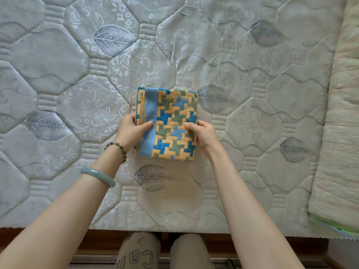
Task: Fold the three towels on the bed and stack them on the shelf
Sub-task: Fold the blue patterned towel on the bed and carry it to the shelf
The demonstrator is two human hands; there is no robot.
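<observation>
A folded towel (171, 113), patterned in yellow, blue and green with a plain blue band on its left part, was laid flat on the quilted bed (77, 65), in the middle and not far from the near edge. It was grasped at both sides. The left hand (130, 131) was closed on the left edge, with the thumb laid on the blue band and the fingers curled round the border. The right hand (204, 134) was closed on the right edge, thumb on top. A bead bracelet (116, 147) and a pale green bangle (98, 176) were worn on the left arm. A pale folded quilt (342, 133) was laid along the right side of the bed, well apart from the towel.
</observation>
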